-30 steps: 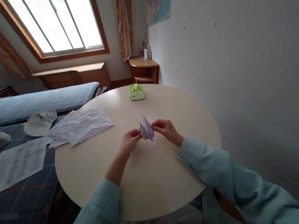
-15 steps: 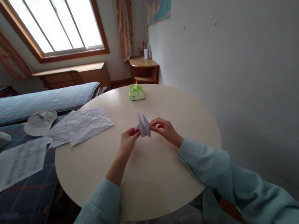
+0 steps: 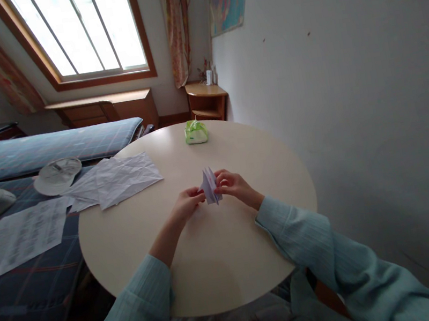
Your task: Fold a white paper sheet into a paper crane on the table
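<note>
A small piece of folded white paper with several upright layers is held above the round cream table. My left hand pinches its left side between thumb and fingers. On the other side, my right hand is closed on the paper's right edge, thumb in front and fingers curled behind. The fingers partly cover the paper's outer edges.
Creased white sheets lie at the table's left edge. A green-and-white tissue pack stands toward the back. Left of the table, a bed holds printed sheets and a pale cap. A white wall rises at right.
The folded paper has turned and moved slightly nearer to me, its flaps now closer together. My right hand has shifted further over its right side.
</note>
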A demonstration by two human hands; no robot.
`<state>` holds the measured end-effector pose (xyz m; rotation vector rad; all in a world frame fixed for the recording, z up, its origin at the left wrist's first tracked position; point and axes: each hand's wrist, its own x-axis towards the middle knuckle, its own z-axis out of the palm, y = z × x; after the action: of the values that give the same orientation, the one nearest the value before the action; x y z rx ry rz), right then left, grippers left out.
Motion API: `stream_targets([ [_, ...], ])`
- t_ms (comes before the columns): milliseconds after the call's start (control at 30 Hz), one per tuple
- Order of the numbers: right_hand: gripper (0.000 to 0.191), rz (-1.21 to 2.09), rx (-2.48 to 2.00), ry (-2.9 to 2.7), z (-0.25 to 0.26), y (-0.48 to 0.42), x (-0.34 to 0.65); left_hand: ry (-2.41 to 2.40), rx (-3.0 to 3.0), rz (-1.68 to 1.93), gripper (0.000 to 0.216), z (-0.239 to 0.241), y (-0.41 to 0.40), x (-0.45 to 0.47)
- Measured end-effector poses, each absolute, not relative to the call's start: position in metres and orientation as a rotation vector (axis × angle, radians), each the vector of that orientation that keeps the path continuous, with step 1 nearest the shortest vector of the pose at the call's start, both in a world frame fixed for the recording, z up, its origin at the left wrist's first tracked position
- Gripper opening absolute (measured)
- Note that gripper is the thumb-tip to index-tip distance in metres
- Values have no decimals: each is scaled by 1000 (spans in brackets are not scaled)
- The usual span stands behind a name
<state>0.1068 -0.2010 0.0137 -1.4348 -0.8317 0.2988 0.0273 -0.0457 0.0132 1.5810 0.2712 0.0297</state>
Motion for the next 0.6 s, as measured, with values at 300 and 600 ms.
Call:
stream_targets([
  [300,28,448,-1319,-835,14,-202,107,223,1535,-83,24,10,-44,29],
  [600,33,458,-1328,-855,14,-202,106,192,1523,-150,19,12,-44,29],
])
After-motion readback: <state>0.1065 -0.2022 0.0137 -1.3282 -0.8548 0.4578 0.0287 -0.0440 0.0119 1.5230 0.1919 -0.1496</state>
